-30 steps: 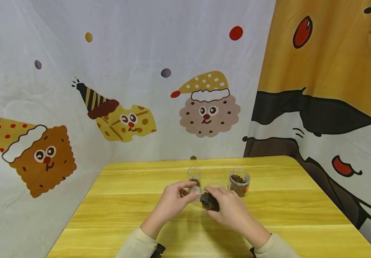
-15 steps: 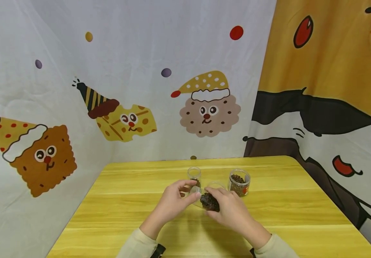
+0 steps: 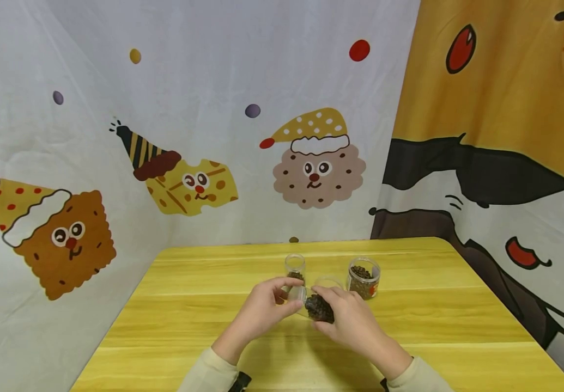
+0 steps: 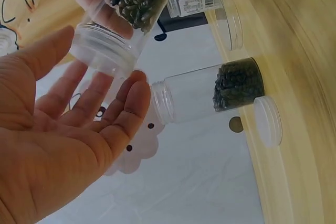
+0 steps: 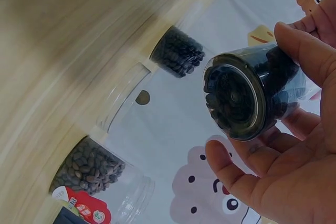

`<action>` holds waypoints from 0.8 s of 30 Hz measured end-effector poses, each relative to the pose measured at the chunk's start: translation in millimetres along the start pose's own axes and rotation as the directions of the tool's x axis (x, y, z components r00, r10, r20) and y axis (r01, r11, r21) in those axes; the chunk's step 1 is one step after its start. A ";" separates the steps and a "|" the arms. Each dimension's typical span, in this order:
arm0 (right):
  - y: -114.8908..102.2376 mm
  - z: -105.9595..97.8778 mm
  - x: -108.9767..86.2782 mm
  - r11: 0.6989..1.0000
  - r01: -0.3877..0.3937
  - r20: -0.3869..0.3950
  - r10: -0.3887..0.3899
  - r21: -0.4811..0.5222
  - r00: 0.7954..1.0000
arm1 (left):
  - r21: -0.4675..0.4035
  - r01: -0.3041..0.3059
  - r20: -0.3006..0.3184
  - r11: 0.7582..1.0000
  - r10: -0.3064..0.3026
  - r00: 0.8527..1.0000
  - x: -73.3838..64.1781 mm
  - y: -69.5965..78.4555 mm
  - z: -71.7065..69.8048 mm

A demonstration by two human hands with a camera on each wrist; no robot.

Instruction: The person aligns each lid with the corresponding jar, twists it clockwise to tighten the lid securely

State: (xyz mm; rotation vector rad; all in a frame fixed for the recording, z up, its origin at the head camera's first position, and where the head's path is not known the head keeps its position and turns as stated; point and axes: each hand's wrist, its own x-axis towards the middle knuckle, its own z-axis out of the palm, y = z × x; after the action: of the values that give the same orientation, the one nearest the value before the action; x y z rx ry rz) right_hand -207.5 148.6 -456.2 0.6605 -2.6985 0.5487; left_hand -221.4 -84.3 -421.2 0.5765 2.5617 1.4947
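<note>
My right hand (image 3: 347,313) grips a clear jar (image 5: 244,90) of dark, seed-like pieces, tipped on its side above the table. Its base faces right and its capped end faces my left hand (image 3: 269,302). In the left wrist view, the translucent lid (image 4: 102,51) sits on this jar's mouth. My left thumb touches the lid's edge and the fingers curve around its far side, their tips partly hidden. Behind the left hand stands a narrow, lidless jar (image 3: 295,265), part filled with dark pieces. A wider lidless jar (image 3: 364,279) with brown pieces stands beyond the right hand.
The yellow wood-grain table (image 3: 203,316) carries everything. A loose lid (image 4: 268,121) lies beside the narrow jar. Another clear lid (image 5: 123,98) is between the two standing jars. A curtain (image 3: 203,81) printed with cartoon figures hangs behind the table.
My left fingers have shifted slightly around the lid, so more of it shows between index finger and thumb. The right hand and its jar have hardly moved.
</note>
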 end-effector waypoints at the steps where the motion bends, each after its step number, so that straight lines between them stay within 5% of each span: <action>1: 0.2 0.1 -0.1 1.000 -0.003 -0.001 0.003 0.002 1.000 | 0.004 -0.004 0.003 1.000 0.004 1.000 -0.2 0.4 0.4; 11: -0.8 -0.8 0.2 1.000 0.001 -0.004 -0.001 0.017 1.000 | -0.047 0.027 -0.070 0.999 -0.031 0.997 0.8 -3.1 3.7; 24: -1.1 1.0 0.5 1.000 -0.008 0.006 0.009 -0.006 1.000 | -0.015 0.004 0.001 1.000 -0.004 1.000 -0.5 -1.9 0.7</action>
State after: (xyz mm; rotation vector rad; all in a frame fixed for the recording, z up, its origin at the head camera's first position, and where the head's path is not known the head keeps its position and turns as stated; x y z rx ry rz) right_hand -207.5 147.0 -456.6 0.6505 -2.7087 0.5421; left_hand -221.2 -84.7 -423.3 0.5693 2.5466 1.5108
